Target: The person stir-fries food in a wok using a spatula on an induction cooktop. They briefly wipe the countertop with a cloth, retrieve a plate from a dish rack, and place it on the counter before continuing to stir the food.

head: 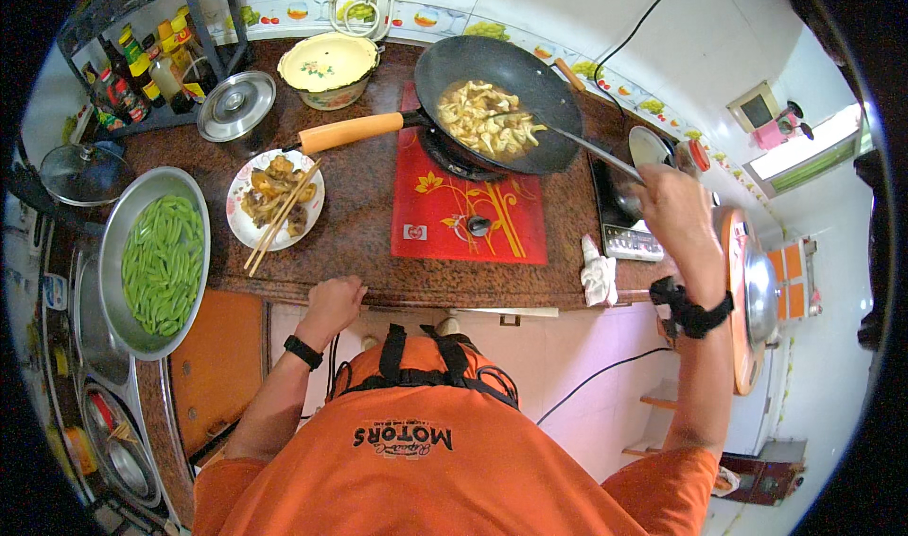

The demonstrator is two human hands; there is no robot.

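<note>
My right hand (674, 206) is closed around the end of a long metal spatula (599, 154), whose head lies among pale food pieces (489, 119) in brown liquid. They are in a black wok (454, 61) on the burner of a red gas stove (440, 217). The wok's wooden handle (351, 132) points left. My left hand (337, 305) hangs at the counter's front edge with its fingers curled; whether it touches the edge, I cannot tell. Beyond it, a patterned plate (245, 231) holds cooked food, with wooden chopsticks (280, 220) laid across.
A metal basin (206, 252) of green pods stands left. Behind are a lidded pot (236, 107), a yellow-lidded enamel bowl (330, 61) and a rack (234, 11) of bottles. To the right are a crumpled white cloth (598, 274), an induction cooker (635, 242) and a black cable (631, 29).
</note>
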